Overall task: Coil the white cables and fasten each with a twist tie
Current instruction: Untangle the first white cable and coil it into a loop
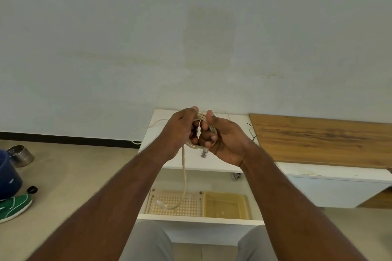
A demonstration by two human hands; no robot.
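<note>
While both hands clasp it, coiled white cable [200,127] between left hand [180,129] and right hand [224,140]

Both forearms are bare to the frame's bottom edge, with no sleeves, watch or bracelet visible. The left hand [180,129] and right hand [224,140] wear no gloves or rings. Light grey trousers [148,241] cover both thighs.

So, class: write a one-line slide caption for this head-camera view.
Both bare hands, left hand and right hand, grip a partly coiled white cable, its loose tail hanging toward the perforated beige tray.
</note>
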